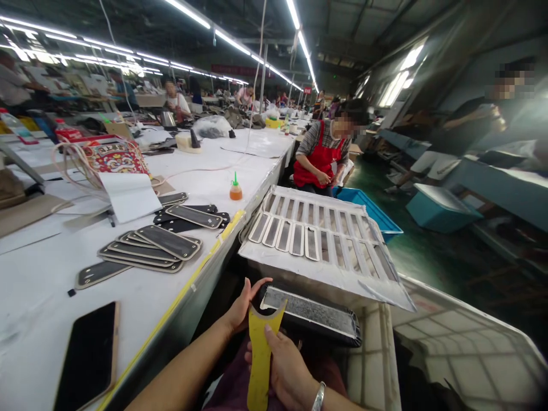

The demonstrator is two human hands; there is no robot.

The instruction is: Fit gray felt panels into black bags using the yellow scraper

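To our left runs a long white table [38, 285]; on it lie a phone [88, 357] near the edge, a stack of dark strips [149, 251] further up, and a small orange bottle [235, 189]. Straight ahead, a white rack [325, 274] of narrow strips tilts toward us, its lower edge hanging just over the work and crowding it from above; a white crate [449, 354] sits to the right. Beyond the rack a person in a red apron [322, 160] sits beside a blue bin [370, 210].

Our right hand [286, 371] is closed around a yellow scraper [260, 354], thumb on its face, the forked tip pointing up and touching the near left corner of a black panel [310, 314]. The panel lies flat across our lap, just above the right hand and running off to the right. Our left hand [240, 308] presses against the panel's left end, fingers straight (whether it actually pinches the panel we cannot tell).
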